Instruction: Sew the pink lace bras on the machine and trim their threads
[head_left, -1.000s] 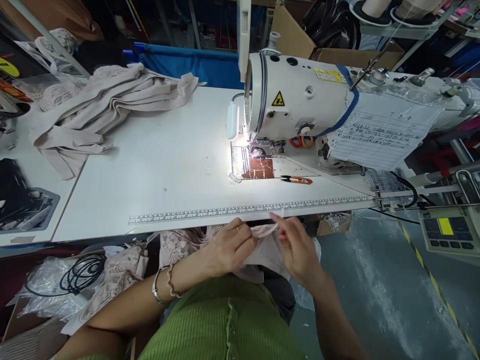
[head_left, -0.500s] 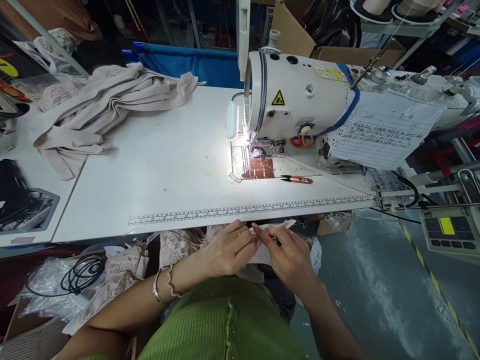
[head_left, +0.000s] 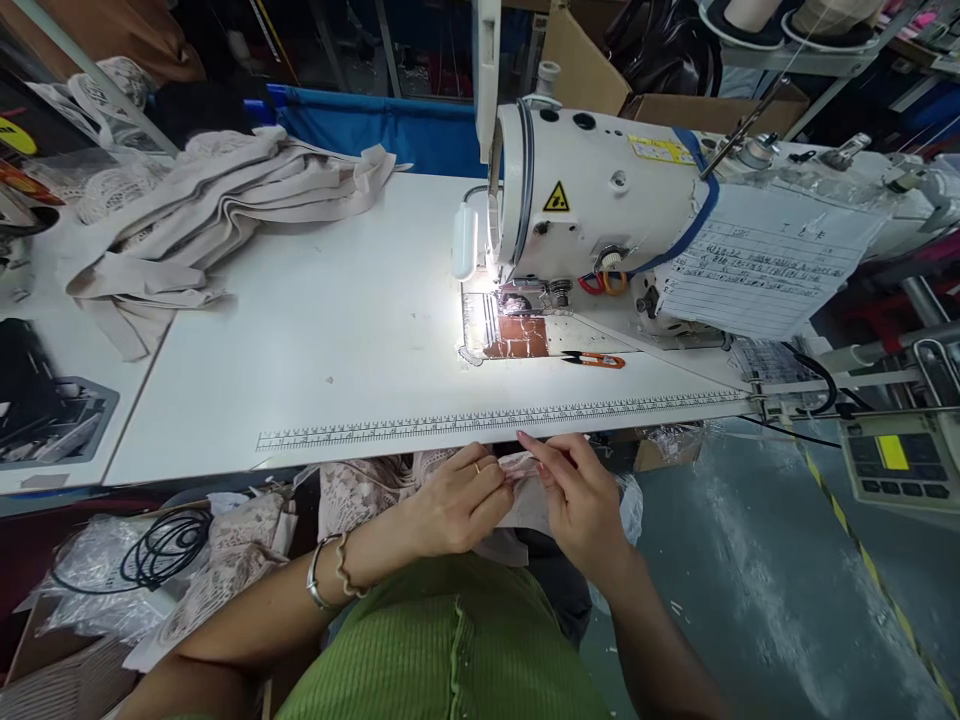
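Pale pink-beige fabric [head_left: 529, 505] hangs over my lap in front of the table's edge, with a lace part [head_left: 360, 492] of the same colour at its left. My left hand [head_left: 461, 498] is closed on the fabric's upper edge, fingers curled in. Close beside it, my right hand [head_left: 585, 500] pinches the same edge between thumb and fingers, its index finger stretched toward the table. Beyond both hands a printed ruler strip [head_left: 450, 424] runs along the table's front.
A white sewing machine [head_left: 600, 190] stands at the back right, its lamp lit. Orange thread snips [head_left: 594, 359] lie before it. Beige fabric strips [head_left: 247, 200] are heaped at the back left of the white table [head_left: 330, 330]. A control panel [head_left: 896, 455] sits at the right.
My right hand has turned and shifted slightly right, its index finger now extended up and away from the left hand. The left hand keeps nearly the same place on the fabric.
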